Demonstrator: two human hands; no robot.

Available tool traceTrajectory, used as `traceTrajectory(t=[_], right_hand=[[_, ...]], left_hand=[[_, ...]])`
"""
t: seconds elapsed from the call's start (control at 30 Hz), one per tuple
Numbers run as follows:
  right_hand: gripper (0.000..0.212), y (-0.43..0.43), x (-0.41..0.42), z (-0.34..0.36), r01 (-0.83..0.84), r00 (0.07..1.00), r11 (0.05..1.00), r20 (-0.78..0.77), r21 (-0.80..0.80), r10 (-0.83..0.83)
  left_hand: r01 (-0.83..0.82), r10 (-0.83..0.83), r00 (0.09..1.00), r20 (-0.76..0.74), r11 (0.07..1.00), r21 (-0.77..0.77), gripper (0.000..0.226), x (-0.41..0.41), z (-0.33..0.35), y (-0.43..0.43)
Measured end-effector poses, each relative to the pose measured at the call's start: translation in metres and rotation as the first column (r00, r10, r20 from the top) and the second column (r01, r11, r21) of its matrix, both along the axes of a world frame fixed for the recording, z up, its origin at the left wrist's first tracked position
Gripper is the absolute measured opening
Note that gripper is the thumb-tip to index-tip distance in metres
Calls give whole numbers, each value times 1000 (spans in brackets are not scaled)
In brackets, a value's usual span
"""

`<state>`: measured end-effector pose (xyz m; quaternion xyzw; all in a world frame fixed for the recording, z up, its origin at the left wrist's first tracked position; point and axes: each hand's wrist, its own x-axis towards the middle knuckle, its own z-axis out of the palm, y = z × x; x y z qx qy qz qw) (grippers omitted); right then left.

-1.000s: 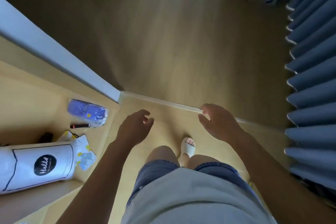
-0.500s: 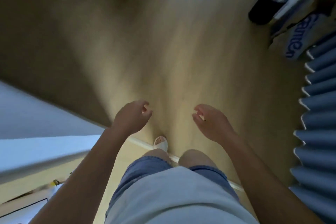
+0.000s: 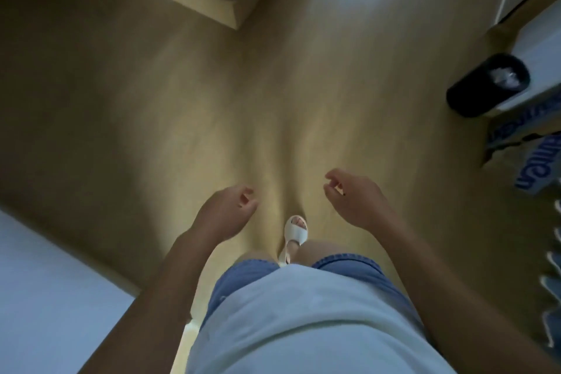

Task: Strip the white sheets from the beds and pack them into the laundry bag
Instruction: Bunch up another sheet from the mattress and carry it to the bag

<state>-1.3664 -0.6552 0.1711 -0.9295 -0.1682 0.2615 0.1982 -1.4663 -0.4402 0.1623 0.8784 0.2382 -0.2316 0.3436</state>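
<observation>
loosely curled left hand (image 3: 226, 212), right hand (image 3: 355, 200) over floor (image 3: 273, 100)

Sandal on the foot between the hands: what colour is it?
The sandal is white, seen best in the head view.

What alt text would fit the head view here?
The left hand and right hand hang empty, loosely curled, above a wood floor, a white sandal between them. A black bin and a box stand at right.

Wood floor (image 3: 158, 106); black bin (image 3: 469, 97) at right, holding crumpled white scrap; cardboard box (image 3: 504, 159) with blue lettering just beside it.
</observation>
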Motion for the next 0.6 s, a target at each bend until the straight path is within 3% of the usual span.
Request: traceTrajectory(t=[0.3, 0.47, 0.6], right_hand=[[30, 103, 240, -3, -98, 995, 995, -10, 10, 99], [29, 162, 374, -5, -42, 999, 999, -34, 8, 42], [29, 203, 474, 9, 10, 999, 1000, -41, 28, -9]], left_hand=[[-204, 204, 979, -9, 979, 0, 33, 200, -5, 107], [-141, 140, 989, -41, 990, -21, 35, 340, -7, 175], [10, -9, 999, -54, 1000, 26, 37, 470, 7, 226]])
